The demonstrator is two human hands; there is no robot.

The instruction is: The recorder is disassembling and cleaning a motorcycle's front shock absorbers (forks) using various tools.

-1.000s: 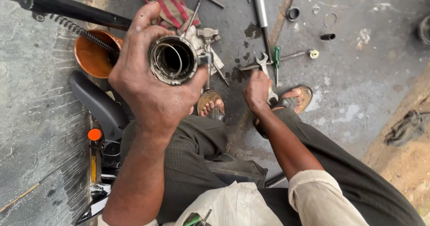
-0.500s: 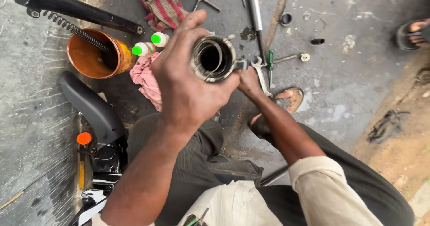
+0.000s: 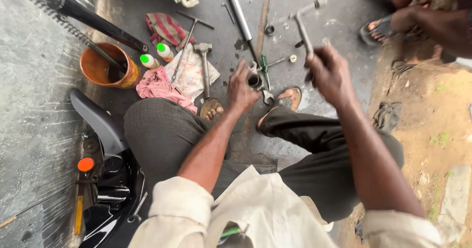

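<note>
Metal cylinder part [image 3: 254, 82] sits on the concrete floor [image 3: 339, 12], just ahead of the person's feet, between the two sandals. Left hand [image 3: 242, 88] is clamped on its left side, steadying it upright; the open bore faces up.

Right hand [image 3: 329, 73] is up and to the right of the cylinder, well clear of it, fist clenched round a T-handle wrench [image 3: 302, 26]. The wrench head and hand are motion-blurred.

Around the cylinder: green-handled screwdriver [image 3: 264, 66] just behind it, a spanner [image 3: 268, 96] touching or nearly touching its near side, a long steel tube [image 3: 238, 12] running away behind it. Hammer [image 3: 204, 66] lies left of it on a white rag [image 3: 189, 73]; pink rag [image 3: 160, 88] further left, then two green-capped bottles [image 3: 156, 56] and an orange tub [image 3: 105, 66] of dark fluid. Small washers and rings [image 3: 293, 58] are scattered right of it. Another person's foot and hand show far right, well apart.

Risks, as I judge it:
- The cylinder is held by one hand only on rough floor, so a side load from the wrench could tip or spin it out of grip.
- Left fingers sit close to the bore, which makes a pinch likely if the tool slips.
- Loose small parts lie near the feet and are easily kicked away or lost.
- The oily tub is close to the knee and could spill.
</note>
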